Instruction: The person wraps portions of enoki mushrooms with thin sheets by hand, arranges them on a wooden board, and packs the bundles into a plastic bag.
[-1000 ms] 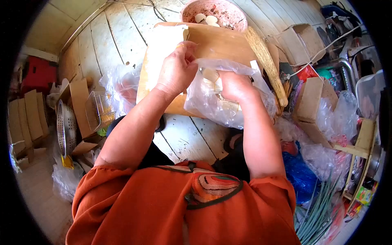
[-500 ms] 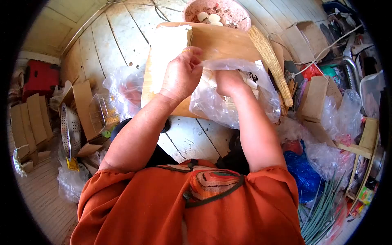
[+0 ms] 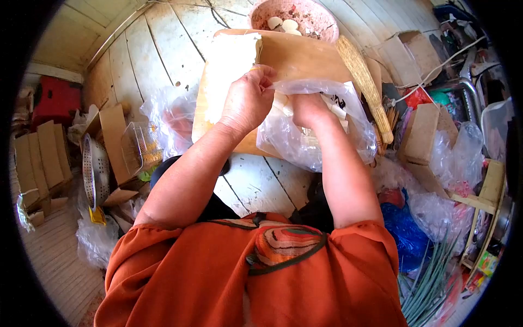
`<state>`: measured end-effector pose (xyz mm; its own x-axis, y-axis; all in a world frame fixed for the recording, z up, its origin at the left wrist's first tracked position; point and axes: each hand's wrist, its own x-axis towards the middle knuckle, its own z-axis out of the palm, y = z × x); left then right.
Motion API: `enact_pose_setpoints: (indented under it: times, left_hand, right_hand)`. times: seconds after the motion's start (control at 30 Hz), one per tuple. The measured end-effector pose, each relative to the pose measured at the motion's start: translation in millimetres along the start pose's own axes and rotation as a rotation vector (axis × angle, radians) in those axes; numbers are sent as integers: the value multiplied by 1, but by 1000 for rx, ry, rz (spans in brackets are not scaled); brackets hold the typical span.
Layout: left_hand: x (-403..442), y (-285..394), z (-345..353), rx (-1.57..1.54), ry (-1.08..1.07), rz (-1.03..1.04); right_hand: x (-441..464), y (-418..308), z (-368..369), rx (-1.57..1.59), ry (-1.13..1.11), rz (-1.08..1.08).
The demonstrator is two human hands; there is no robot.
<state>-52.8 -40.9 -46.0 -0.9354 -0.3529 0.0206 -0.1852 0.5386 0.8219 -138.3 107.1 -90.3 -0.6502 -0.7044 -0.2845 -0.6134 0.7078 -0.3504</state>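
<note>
My left hand (image 3: 249, 99) pinches the rim of a clear plastic bag (image 3: 289, 143), holding its mouth up. My right hand (image 3: 311, 111) reaches inside that bag; its fingers are hidden, so what they hold cannot be made out. Pale flat pieces (image 3: 334, 108) with dark bits lie in the bag around it. Under both is a wooden board (image 3: 302, 59), and a white sheet-like stack (image 3: 231, 64) lies along its left part, beside my left hand.
A pink basin (image 3: 321, 17) with pale round pieces stands beyond the board. A straw brush (image 3: 364, 82) lies along its right edge. Cardboard boxes (image 3: 427, 131) are at the right, a metal colander (image 3: 96, 171) and wire basket (image 3: 143, 146) at the left.
My right hand has gone deeper into the bag, and a pale round piece seen beside it earlier no longer shows there. The board and bag sit slightly further right in view.
</note>
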Motion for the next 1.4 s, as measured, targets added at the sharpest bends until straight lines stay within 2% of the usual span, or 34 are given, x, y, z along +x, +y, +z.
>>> enact_pose_setpoints:
  times: [0.23,0.3,0.33,0.47,0.6,0.63,0.77,0.83,0.9,1.0,1.07,1.2,1.27,1.4]
  left_hand:
    - [0,1,-3,15,-45,-9]
    - [0,0,-6,17,-64,-35]
    - [1,-1,-7,22,-78,-39]
    - [2,-2,-20,-53,-115,-106]
    - [12,-24,-35,-133,63,-99]
    - [15,-27,-41,-79,120,-83]
    - [12,-43,-60,185,106,-40]
    - [3,-52,-63,498,-133,64]
    - [-2,-59,-54,643,-280,38]
    - [-10,-55,-39,759,-237,62]
    - [-13,-51,-33,940,-230,76]
    - [-13,-62,-29,942,-204,90]
    - [-14,-62,-29,957,-299,41]
    - [-14,-65,-27,992,-334,5]
  right_hand:
    - [-6,3,-3,-23,39,-33]
    - [-22,-8,-25,98,82,20]
    - [-24,-10,-25,81,158,-29]
    - [-37,-11,-26,-1,194,-85]
    - [-29,4,3,77,308,-104]
    - [-27,6,5,112,337,-104]
    - [-27,8,12,74,336,-88]
    - [-32,6,12,115,372,-68]
    - [-38,2,11,58,402,-67]
    - [-54,-9,-1,5,422,-62]
    - [-66,-14,-9,12,418,-63]
    - [-85,-13,-19,62,441,-77]
    - [-92,-10,-21,87,465,-138]
    - [-100,-15,-26,139,455,-124]
